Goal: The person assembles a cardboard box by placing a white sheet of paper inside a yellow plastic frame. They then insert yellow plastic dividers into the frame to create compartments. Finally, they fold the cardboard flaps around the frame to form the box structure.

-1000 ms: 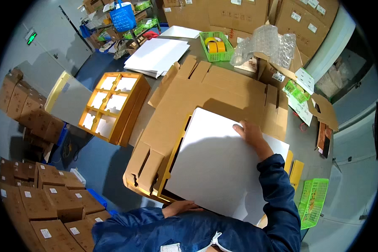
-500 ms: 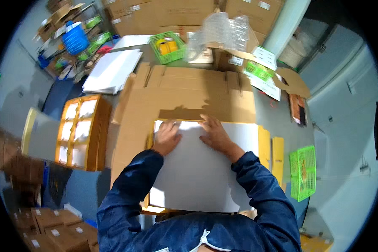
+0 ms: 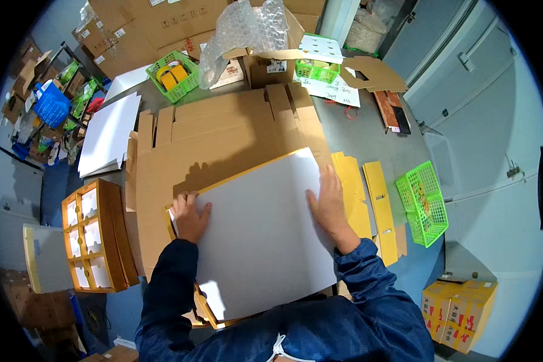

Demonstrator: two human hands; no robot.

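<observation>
The white board (image 3: 259,241) hides most of the yellow frame (image 3: 205,306) beneath, over flattened cardboard (image 3: 229,130); left hand (image 3: 191,220) and right hand (image 3: 330,208) flank it, each grip spread, thumbs pointing inward.

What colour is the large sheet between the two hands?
White; the large sheet lies partly in shadow and shows best in the head view.

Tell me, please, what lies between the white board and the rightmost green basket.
The head view shows yellow cardboard pieces on the table and the right hand at the edge of the board.
</observation>
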